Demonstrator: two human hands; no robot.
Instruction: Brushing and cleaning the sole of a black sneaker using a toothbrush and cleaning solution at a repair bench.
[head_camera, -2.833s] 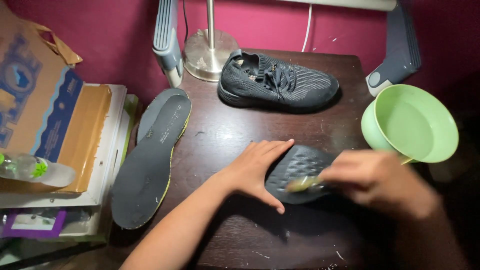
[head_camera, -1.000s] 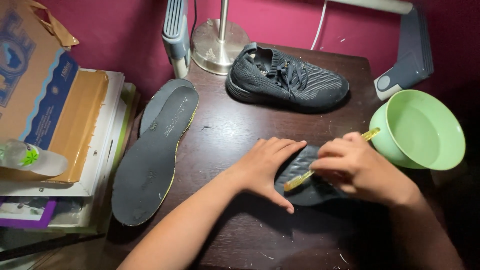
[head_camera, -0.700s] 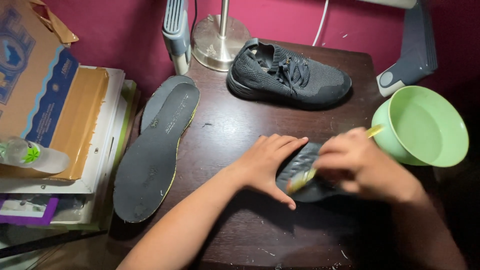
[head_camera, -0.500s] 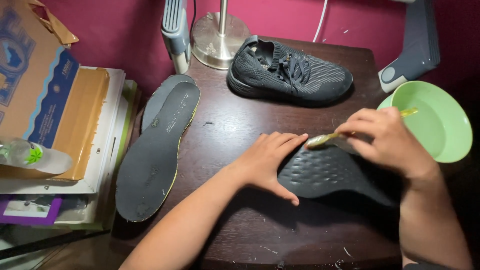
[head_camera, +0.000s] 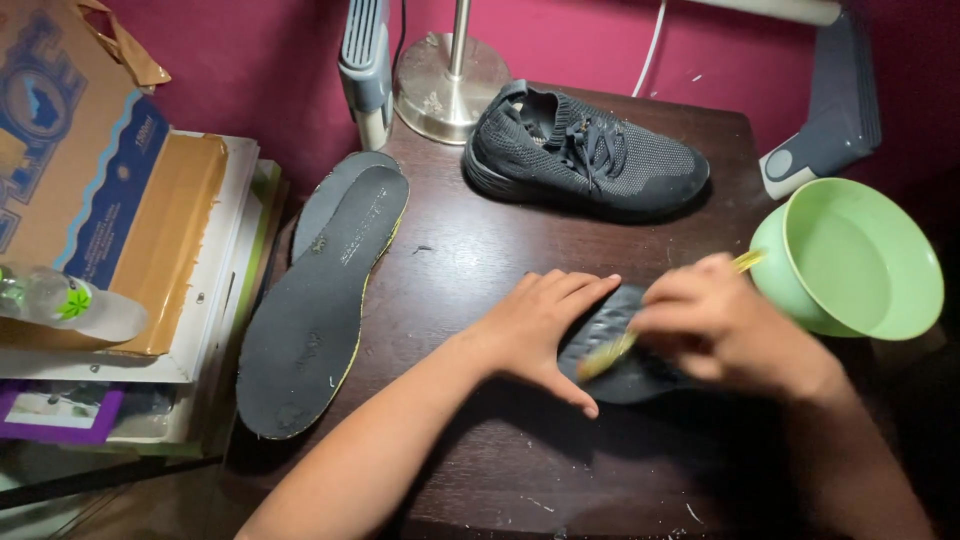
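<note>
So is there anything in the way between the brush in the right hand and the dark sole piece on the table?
Nothing visible. The right hand holds the yellow brush with its head already on the dark sole piece. The left hand presses flat on the piece's left edge, beside the brush, not blocking it.

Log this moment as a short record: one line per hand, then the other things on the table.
left hand: pressed flat on the dark textured insole
right hand: grips a yellow toothbrush, bristles on that insole
table: dark wood
shoe: black knit, at the back by the lamp base
bowl: green, right edge
spare insoles: two stacked, left
</note>
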